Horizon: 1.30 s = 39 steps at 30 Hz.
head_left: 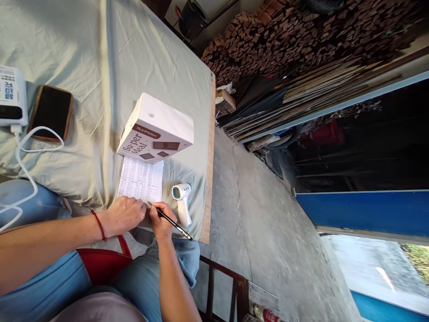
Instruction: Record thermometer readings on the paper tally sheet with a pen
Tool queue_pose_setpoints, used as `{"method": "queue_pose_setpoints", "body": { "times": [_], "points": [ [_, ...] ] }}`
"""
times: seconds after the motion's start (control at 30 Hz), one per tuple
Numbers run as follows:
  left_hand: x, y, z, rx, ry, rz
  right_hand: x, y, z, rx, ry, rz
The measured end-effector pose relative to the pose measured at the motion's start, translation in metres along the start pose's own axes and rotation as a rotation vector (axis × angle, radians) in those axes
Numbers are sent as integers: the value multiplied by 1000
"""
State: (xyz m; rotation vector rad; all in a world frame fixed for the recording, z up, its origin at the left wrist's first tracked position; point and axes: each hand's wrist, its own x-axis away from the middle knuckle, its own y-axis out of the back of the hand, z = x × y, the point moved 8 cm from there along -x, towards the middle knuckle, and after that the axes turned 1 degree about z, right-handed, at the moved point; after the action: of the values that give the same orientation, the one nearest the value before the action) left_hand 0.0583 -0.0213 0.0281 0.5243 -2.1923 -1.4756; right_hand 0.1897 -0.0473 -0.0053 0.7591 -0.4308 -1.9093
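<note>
My right hand grips a thin dark pen, its tip touching the near edge of a printed paper sheet filled with rows of small text. My left hand, with a red cord around the wrist, rests flat on the sheet's near corner, fingers closed on nothing. A white box labelled "Super Meal" stands on the far end of the sheet. A white and blue infrared thermometer lies right of the paper, close to my right hand.
A pale cloth covers the table, whose wooden edge runs along the right. A phone in a brown case and a white power bank with cable lie far left. Stacked wood and concrete floor lie beyond.
</note>
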Motion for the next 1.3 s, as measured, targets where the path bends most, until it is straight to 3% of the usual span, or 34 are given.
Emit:
{"method": "queue_pose_setpoints", "body": {
  "times": [0.37, 0.93, 1.3],
  "points": [
    [1, -3, -1, -42, -6, 83, 1, 0, -1, -5, 34, 11],
    [0, -1, -1, -32, 1, 23, 1, 4, 11, 90, 157, -62],
    [0, 0, -1, -18, 5, 70, 0, 4, 13, 69, 177, -43]
  ]
}}
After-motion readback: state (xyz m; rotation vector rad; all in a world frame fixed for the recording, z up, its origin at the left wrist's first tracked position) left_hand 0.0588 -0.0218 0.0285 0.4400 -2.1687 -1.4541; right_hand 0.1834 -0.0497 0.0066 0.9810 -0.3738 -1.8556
